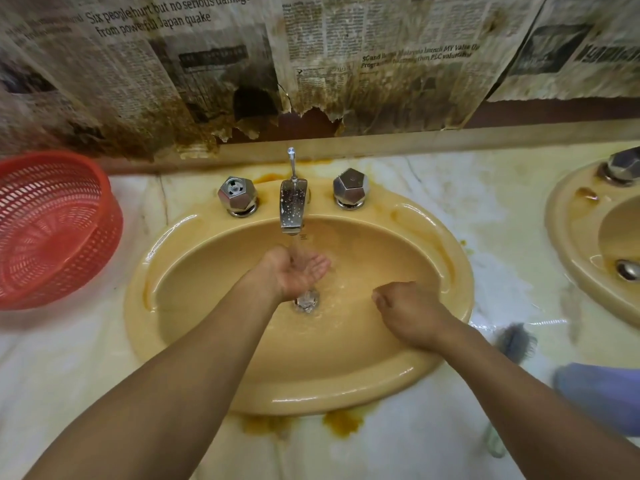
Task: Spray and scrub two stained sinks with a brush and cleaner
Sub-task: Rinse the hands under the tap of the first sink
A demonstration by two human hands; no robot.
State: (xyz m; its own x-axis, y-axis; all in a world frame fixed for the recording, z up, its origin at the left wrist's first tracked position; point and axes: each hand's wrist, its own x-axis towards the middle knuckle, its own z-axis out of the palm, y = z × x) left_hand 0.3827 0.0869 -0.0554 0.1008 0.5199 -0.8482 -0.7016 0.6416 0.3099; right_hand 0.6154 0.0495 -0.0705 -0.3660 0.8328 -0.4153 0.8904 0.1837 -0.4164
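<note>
A tan oval sink point(207, 341) fills the middle of the view, with brown stains round its rim and on the counter below it. Water runs from the chrome tap point(292, 206) into the basin. My left hand point(298, 273) is cupped palm up under the stream, above the drain point(306, 301). My right hand point(410, 313) hangs over the right side of the basin, fingers loosely curled, holding nothing. A second tan sink point(575, 244) shows at the right edge. A brush point(516, 341) with dark bristles lies on the counter beside my right forearm.
A red plastic basket point(52, 230) stands on the marble counter at the left. Two chrome knobs point(239, 195) point(350, 188) flank the tap. A blue cloth-like thing point(602, 396) lies at the lower right. Stained, torn newspaper point(311, 64) covers the wall behind.
</note>
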